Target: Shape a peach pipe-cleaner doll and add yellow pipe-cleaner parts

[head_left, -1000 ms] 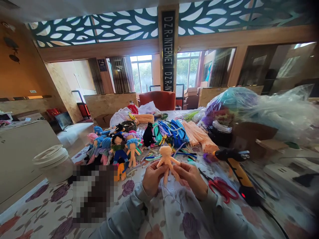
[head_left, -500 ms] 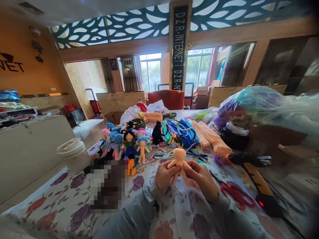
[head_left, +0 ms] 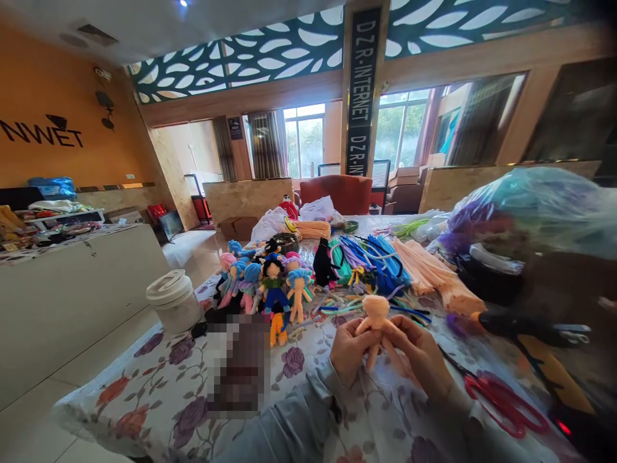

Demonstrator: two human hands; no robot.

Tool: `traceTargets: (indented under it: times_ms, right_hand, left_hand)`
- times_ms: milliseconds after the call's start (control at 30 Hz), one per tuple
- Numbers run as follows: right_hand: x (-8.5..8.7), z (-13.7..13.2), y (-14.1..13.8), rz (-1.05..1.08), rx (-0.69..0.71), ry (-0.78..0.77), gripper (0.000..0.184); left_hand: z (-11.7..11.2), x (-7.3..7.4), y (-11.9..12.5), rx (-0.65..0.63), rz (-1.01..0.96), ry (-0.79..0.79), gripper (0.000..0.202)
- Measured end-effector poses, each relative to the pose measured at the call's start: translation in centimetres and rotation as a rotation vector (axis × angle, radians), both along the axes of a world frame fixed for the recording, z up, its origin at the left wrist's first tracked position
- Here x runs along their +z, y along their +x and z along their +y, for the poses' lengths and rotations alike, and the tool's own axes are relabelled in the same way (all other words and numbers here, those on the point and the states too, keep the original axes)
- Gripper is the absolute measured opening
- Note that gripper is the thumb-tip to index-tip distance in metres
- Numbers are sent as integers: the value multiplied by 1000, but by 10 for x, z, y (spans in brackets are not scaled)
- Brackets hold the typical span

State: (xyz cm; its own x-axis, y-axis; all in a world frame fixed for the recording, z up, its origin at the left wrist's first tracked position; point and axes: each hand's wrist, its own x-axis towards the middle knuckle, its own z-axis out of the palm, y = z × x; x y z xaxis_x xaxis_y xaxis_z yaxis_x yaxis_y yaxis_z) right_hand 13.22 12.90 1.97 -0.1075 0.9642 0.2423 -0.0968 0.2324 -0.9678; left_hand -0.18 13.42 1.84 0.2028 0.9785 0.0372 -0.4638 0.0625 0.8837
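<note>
A small peach-coloured fuzzy doll (head_left: pixel 376 311), bare and without hair, is held upright above the table between my two hands. My left hand (head_left: pixel 351 350) pinches it at the side of its body and one arm. On the other side, the fingers of my right hand (head_left: pixel 418 347) close on its other arm and body. The doll's round head points up and its legs hang below my fingers. Red-handled scissors (head_left: pixel 506 402) lie on the tablecloth to the right of my right hand. Beyond them rests a black and orange glue gun (head_left: pixel 554 373) with a red light lit.
Finished dolls (head_left: pixel 272 283) with coloured hair stand in a group at the left. Bundles of blue pipe cleaners (head_left: pixel 385 260) and peach pipe cleaners (head_left: pixel 438 276) lie behind my hands. A lidded plastic jar (head_left: pixel 173 302) stands at the table's left edge. A large plastic bag (head_left: pixel 525 206) sits at the right.
The whole view has turned a little to the left, so everything appears shifted right. Both hands still hold the doll, with nearly the same grip.
</note>
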Motion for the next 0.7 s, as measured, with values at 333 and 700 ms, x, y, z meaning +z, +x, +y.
traceTargets:
  times_ms: [333,700]
  right_hand:
    - [-7,3,6,-40,-57,34,32]
    - [-6,4,1,-34,-154,1,32]
  left_hand:
    - [-1,0,5,7,74,14,24]
    - [-4,5,11,45,41,-79,17]
